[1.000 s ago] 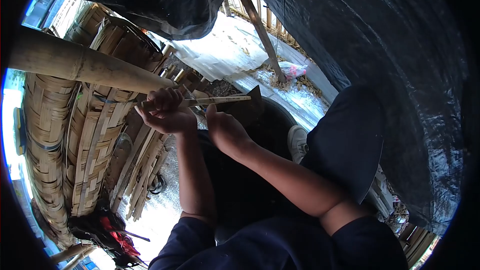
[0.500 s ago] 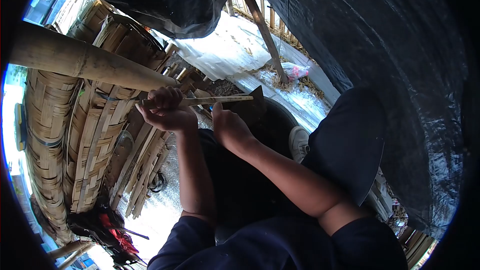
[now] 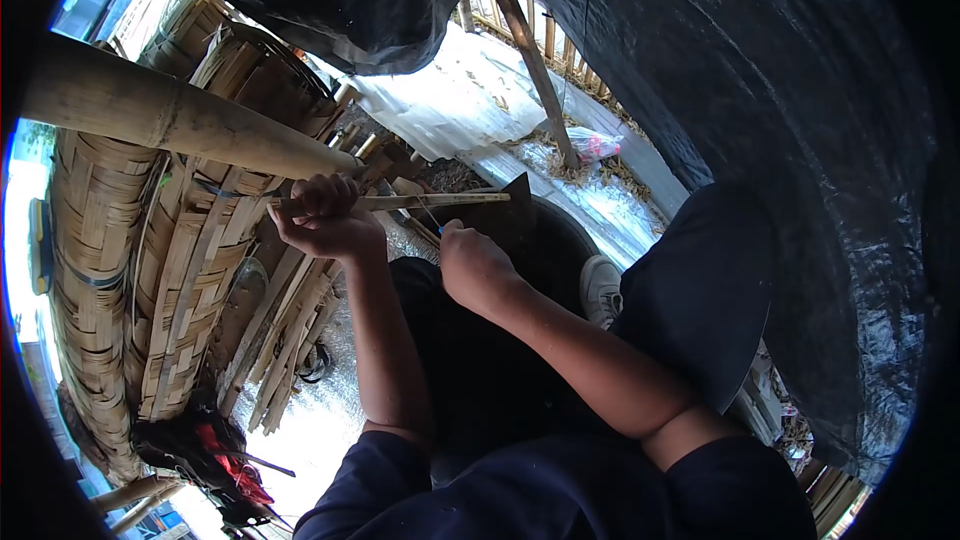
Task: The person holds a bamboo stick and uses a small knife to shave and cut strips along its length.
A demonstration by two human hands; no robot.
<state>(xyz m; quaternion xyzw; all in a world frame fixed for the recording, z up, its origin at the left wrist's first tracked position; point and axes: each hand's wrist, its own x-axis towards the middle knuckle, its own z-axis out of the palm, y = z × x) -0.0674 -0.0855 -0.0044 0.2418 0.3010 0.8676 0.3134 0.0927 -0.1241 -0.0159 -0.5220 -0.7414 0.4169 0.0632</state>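
My left hand is wrapped round one end of a pale bamboo strip, just below the thick bamboo pole. The strip points right, over a dark round container. Closed round the blue handle of a thin-bladed knife, my right hand is below the strip. The knife's blade rises from the fist to the strip and seems to touch it. Most of the handle is hidden inside my right hand.
A thick bamboo pole crosses the upper left. Woven bamboo rolls and split strips are at the left. Black plastic sheeting hangs at the right. A wooden post leans behind the dark container.
My right hand has moved right and slightly down, away from my left hand, and the knife blade now shows between them. The left hand keeps its hold on the strip.
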